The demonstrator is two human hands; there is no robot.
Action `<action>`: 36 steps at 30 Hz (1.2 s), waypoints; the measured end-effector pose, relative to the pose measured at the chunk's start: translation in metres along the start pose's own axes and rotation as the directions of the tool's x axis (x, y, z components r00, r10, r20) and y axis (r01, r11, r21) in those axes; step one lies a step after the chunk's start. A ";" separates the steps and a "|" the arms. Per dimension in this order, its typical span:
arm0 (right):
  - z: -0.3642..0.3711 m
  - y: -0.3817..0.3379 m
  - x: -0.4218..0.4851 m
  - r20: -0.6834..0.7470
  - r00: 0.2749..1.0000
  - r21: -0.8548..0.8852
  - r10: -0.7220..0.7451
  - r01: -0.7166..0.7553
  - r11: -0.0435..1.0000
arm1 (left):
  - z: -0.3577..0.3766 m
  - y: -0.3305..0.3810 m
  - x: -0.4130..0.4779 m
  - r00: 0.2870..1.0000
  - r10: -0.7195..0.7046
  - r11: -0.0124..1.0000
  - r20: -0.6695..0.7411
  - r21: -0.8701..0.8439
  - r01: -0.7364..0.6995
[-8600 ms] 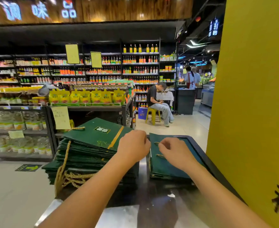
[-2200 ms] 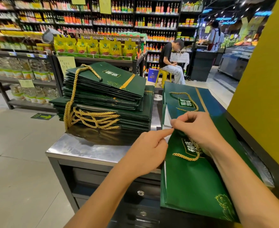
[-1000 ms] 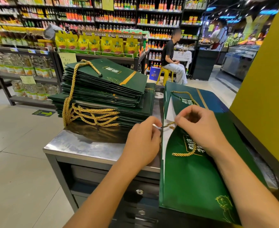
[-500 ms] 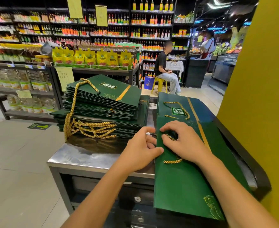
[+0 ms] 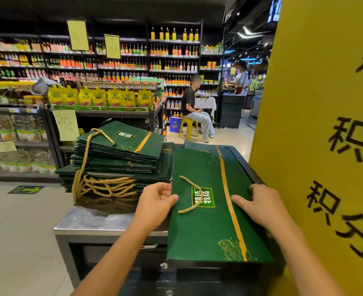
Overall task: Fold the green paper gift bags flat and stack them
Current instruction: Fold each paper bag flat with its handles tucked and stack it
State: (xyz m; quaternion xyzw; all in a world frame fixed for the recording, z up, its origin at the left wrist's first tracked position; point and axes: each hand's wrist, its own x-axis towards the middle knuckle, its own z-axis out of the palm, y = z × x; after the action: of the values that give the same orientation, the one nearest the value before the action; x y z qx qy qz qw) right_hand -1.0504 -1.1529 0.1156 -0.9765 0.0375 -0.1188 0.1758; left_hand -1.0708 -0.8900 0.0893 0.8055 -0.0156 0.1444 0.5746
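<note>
- Supermarket shelves (image 5: 112,60) fill the head view at 12 o'clock. A steel counter (image 5: 95,221) sits below them, and a yellow pillar (image 5: 325,146) stands at 3 o'clock.
- A bag (image 5: 206,231) lies flat on the counter at 5 o'clock and overhangs the near edge. Its cord (image 5: 190,196) rests loose on top.
- A stack (image 5: 120,154) of folded bags stands at 10 o'clock, just beside the bag, and is likely where it goes.
- The left hand (image 5: 155,201) pinches the bag's left edge with the thumb on top, probably to square or lift it.
- The right hand (image 5: 259,206) grips nothing. Its straight fingers press on the bag's right side, seemingly to flatten the fold.
</note>
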 end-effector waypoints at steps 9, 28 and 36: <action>-0.045 -0.004 -0.005 -0.143 0.986 0.538 0.083 0.007 0.843 | -0.016 0.030 0.001 0.995 -0.071 0.983 -0.068 -0.172 0.058; -0.066 0.010 -0.018 0.073 0.995 0.893 0.061 -0.092 0.440 | -0.045 0.056 -0.006 0.983 0.183 0.982 0.007 -0.048 -0.183; -0.014 0.026 -0.033 0.181 0.984 0.471 0.007 -0.093 0.877 | -0.034 0.015 -0.018 0.974 -0.088 0.990 0.207 -0.093 0.109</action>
State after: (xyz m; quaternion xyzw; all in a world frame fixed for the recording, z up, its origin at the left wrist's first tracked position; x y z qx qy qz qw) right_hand -1.0867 -1.1778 0.1120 -0.9082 0.0171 -0.0345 0.4168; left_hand -1.0984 -0.8661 0.1083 0.7850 -0.0415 0.0319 0.6173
